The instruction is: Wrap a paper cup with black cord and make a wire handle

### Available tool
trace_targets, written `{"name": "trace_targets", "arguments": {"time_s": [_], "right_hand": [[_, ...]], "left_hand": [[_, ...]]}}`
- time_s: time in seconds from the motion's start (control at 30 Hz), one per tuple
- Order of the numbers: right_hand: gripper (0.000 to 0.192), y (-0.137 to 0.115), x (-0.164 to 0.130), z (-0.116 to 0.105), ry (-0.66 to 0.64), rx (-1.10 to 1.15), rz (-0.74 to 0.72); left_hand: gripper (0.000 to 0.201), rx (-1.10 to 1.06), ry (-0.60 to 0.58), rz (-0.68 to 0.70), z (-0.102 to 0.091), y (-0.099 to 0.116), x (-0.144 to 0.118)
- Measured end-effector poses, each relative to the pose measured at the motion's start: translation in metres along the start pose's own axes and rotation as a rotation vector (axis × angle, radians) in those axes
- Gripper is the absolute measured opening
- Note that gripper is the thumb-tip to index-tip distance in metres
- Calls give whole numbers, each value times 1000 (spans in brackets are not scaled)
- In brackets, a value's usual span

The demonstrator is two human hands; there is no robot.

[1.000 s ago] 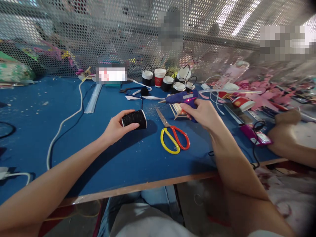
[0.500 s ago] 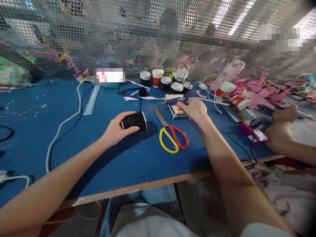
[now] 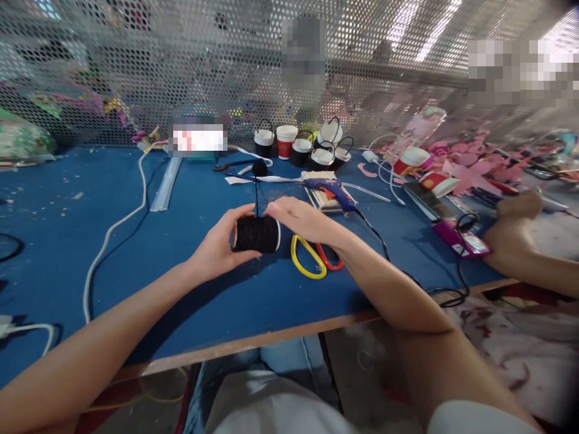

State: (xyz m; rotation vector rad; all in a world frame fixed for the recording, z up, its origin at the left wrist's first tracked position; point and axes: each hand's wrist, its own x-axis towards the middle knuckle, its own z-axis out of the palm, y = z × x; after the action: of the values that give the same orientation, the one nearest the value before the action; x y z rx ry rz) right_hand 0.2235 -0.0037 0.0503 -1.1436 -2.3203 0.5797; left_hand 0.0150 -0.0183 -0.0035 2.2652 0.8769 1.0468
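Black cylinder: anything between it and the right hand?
Nothing visible. The right hand is at the upper right edge of the black cylinder; contact is unclear. The left hand holds the opposite end. The scissors lie off to the side.

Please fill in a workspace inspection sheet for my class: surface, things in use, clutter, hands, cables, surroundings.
Surface: blue tabletop, pale specks on it.
Things in use: black cylinder, on its side; glue gun, lying on a stick rack.
Clutter: scissors, partly covered; small cups; pink pieces at right.
Hands: left hand grips the black cylinder; right hand by its right end, hold unclear.
Cables: white cable at left; black cable from the glue gun.
Surroundings: perforated screen behind; another person's arm at right.
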Motion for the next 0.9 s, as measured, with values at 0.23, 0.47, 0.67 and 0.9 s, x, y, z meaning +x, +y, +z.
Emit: {"name": "trace_targets", "arguments": {"time_s": [0.23, 0.47, 0.67, 0.9], "right_hand": [[22, 0, 2, 25, 97, 389, 141], [22, 1, -1, 15, 306, 737, 268], [25, 7, -5, 7, 332, 707, 263], [21, 15, -5, 9, 367, 621, 256]], "left_hand": [[81, 104, -33, 46, 0, 3, 0], [69, -10, -34, -119, -1, 3, 1], [58, -151, -110, -310, -4, 10, 3], [52, -164, -168, -315, -5, 9, 3]]}}
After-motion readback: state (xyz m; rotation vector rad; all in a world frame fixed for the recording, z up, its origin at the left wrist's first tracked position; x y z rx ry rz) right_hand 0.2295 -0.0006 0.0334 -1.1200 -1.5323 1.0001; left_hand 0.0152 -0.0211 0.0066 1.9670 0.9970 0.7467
